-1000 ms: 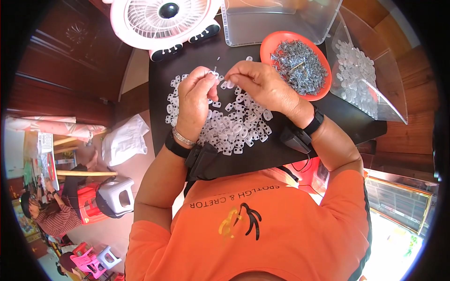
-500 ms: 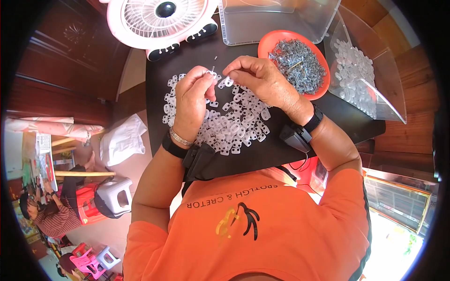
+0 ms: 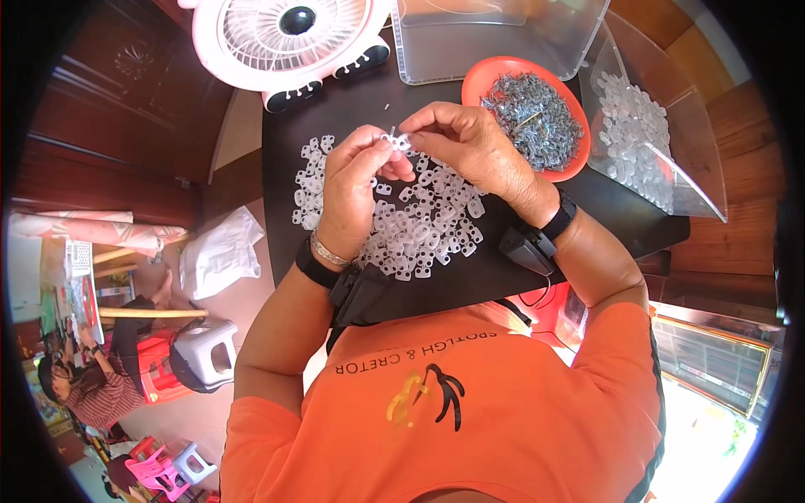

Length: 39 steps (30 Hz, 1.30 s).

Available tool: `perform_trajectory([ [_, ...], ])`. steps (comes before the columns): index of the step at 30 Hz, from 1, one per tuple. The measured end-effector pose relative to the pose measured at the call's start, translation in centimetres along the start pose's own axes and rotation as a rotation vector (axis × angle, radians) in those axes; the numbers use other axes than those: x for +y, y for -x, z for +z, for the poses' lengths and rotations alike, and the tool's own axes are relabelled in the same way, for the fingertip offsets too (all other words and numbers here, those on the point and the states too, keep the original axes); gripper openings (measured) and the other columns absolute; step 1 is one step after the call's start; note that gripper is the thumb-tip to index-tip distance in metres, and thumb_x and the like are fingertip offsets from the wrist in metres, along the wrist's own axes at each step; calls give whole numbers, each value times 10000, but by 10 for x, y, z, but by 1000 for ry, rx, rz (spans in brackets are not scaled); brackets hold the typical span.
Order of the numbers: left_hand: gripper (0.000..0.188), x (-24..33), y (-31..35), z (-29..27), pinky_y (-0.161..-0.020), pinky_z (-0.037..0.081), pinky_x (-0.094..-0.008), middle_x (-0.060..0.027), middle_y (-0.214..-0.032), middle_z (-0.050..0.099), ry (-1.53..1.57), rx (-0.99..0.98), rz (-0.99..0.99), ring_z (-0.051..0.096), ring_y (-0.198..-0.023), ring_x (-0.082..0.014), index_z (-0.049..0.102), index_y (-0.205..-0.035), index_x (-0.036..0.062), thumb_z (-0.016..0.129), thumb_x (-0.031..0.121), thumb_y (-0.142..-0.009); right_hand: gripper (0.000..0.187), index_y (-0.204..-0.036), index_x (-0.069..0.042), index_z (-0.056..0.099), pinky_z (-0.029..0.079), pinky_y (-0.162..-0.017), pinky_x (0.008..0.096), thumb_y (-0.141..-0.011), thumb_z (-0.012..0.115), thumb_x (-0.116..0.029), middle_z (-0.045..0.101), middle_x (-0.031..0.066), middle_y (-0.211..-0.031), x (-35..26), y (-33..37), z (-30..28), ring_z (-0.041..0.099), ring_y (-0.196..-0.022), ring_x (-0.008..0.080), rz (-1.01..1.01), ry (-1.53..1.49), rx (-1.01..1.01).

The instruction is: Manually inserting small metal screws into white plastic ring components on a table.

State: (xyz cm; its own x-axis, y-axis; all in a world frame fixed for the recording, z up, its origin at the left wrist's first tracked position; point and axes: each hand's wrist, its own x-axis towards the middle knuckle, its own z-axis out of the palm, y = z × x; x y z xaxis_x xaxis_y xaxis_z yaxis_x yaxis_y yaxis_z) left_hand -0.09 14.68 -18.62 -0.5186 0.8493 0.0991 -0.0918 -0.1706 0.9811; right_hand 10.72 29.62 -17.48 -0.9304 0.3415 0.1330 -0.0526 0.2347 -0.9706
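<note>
Just above a pile of small white plastic pieces with holes (image 3: 423, 226), both of my hands meet at their fingertips. My left hand (image 3: 348, 189) pinches a white plastic piece (image 3: 388, 139) from which a thin grey screw-like pin (image 3: 392, 131) sticks up. Thumb and forefinger of my right hand (image 3: 474, 147) are closed on another white plastic piece (image 3: 403, 142), right beside the first. The two pieces touch or overlap; I cannot tell which. A small loose pin (image 3: 386, 106) lies on the dark table beyond the hands.
A red plate (image 3: 474, 80) heaped with grey screw-like parts (image 3: 532, 117) stands right of my hands. Farther right, a clear bin holds translucent white pieces (image 3: 633, 126). At the back are a clear plastic box (image 3: 495, 63) and a pink-white fan (image 3: 289, 38). A person (image 3: 101, 394) sits at far left.
My left hand has shifted slightly right, bringing its piece and pin against the piece in my right hand. The right hand has hardly moved.
</note>
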Motion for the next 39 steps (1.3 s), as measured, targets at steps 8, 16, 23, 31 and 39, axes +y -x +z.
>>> perform_trajectory([
  [8,236,3,1,2,-709,474,-297,-106,-757,603,-16,-70,22,618,-707,-199,527,-816,-1,419,178,-927,212,-1097,-9,618,486,-823,237,-887,594,-16,658,43,-971,5,-3,-2,601,-920,83,-47,-304,-123],
  [16,244,6,1,1,-668,476,-280,-87,-719,588,59,-36,84,601,-664,-175,550,-777,2,456,184,-909,255,-1132,-1,593,479,-814,232,-877,591,1,625,44,-986,3,-3,-9,580,-911,83,-4,-447,-138],
  [23,228,5,3,3,-729,477,-325,-144,-807,625,-25,-121,46,607,-732,-210,508,-819,12,421,190,-931,179,-1055,-12,629,487,-788,228,-879,619,-43,640,20,-914,5,-1,-2,589,-867,78,-40,-421,-104],
  [31,230,7,3,7,-688,455,-277,-98,-770,627,65,-4,103,590,-673,-153,535,-790,10,448,178,-920,131,-941,-10,612,488,-689,213,-890,623,-131,645,36,-816,-3,-4,-10,602,-731,88,180,-390,-101],
  [39,183,5,3,5,-586,410,-228,-29,-679,539,-98,31,53,505,-603,-93,542,-774,4,498,128,-901,199,-1005,-16,595,510,-685,215,-887,640,-170,670,48,-838,0,-5,-16,634,-745,98,259,-519,-81],
])
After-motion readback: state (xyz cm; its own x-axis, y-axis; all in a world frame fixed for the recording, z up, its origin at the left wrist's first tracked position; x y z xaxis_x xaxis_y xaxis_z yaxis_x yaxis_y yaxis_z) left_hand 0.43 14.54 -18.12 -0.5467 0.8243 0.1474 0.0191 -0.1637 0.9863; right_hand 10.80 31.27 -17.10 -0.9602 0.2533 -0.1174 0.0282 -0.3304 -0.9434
